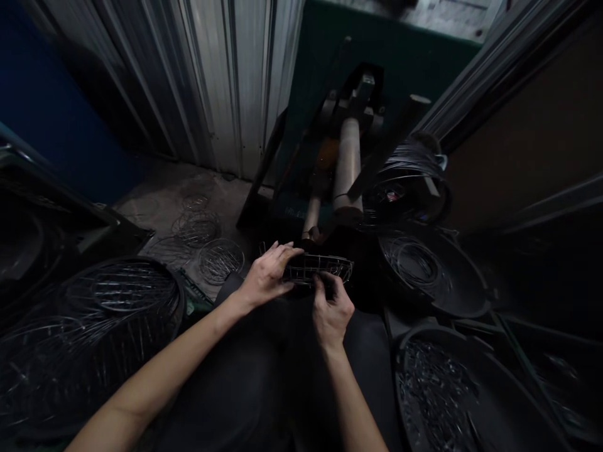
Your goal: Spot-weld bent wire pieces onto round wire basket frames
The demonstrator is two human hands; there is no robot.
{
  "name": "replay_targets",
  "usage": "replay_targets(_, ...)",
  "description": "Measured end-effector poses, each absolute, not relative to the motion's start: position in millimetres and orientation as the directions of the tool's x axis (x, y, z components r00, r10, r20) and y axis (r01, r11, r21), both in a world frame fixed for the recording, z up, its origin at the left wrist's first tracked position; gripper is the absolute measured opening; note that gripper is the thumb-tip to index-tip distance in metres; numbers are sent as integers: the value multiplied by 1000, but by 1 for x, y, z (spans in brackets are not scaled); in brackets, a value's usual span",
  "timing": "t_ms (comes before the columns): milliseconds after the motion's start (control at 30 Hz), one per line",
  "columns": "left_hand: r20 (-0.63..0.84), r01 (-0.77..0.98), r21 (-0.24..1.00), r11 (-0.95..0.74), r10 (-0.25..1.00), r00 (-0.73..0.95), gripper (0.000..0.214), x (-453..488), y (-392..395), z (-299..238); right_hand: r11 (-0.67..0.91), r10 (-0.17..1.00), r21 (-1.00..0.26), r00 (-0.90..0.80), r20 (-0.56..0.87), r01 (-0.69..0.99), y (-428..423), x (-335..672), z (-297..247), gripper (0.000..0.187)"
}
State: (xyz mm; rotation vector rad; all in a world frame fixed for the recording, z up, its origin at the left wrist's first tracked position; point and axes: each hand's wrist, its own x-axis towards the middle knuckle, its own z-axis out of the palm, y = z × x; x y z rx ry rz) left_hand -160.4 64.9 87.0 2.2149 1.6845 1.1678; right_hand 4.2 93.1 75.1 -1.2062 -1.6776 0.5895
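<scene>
Both hands are on the work here, and the wire frame point(308, 270) sits right between them, so call that the centre of the clock. At five o'clock, just on the near side, the right hand point(332, 307) has thumb and fingertips pinched together on the frame's near edge. Over at nine o'clock the left hand point(268, 276) is clamped round the frame's left end, fingers across the top, thumb along the near side. The hands are a little apart, with the frame's middle bare in the gap and its right end poking out past the right hand's fingers.

Below, at six, a dark-clothed lap point(226, 376). Between four and five, a black tub point(402, 383) of small metal pieces point(433, 389). Out at eight to nine, a big tub point(180, 292) loaded with wirework point(122, 289); at three, a dark basin point(471, 276) with looped wire point(417, 260).

Farther out, wire rings point(220, 260) lie on the floor point(162, 182) around nine to ten. Toward one o'clock stands the green machine point(424, 69) with its metal bar point(348, 157); and at eleven, the corrugated wall point(235, 94).
</scene>
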Motion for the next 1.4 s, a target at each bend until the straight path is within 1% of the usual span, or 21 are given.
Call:
replay_targets(167, 529, 776, 501, -384, 845, 76, 57, -163, 73, 83, 396, 908, -798, -66, 413, 455, 101, 0, 74, 20)
replay_targets(367, 529, 759, 523, -388, 846, 68, 58, -168, 82, 77, 389, 912, -812, -60, 405, 435, 108, -3, 69, 21)
replay_targets(800, 549, 772, 482, -416, 829, 104, 60, -173, 98, 77, 400, 906, -817, -42, 422, 416, 125, -8, 62, 22)
replay_targets(900, 557, 794, 449, -409, 823, 110, 58, -176, 99, 74, 391, 911, -821, -48, 410, 415, 125, -9, 59, 24)
replay_targets(1033, 612, 820, 367, -440, 778, 144, 57, -178, 101, 70, 391, 912, -829, -43, 409, 400, 124, -14, 59, 24)
replay_targets(1100, 617, 829, 355, -433, 774, 140, 55, -179, 104, 70, 371, 920, -835, -35, 391, 406, 125, -17, 62, 24)
replay_targets(1167, 603, 828, 372, -420, 787, 128, 56, -179, 106, 71, 346, 930, -835, -39, 366, 428, 124, -18, 68, 25)
replay_targets(1233, 587, 820, 395, -413, 801, 120, 59, -179, 106, 73, 355, 928, -825, -59, 368, 439, 117, -10, 76, 25)
replay_targets(1333, 549, 812, 445, -378, 832, 87, 60, -175, 95, 80, 367, 925, -824, -78, 371, 433, 89, 25, 88, 29)
replay_targets(1400, 492, 794, 506, -337, 869, 55, 60, -169, 80, 86, 296, 951, -840, -57, 304, 456, 61, 61, 93, 28)
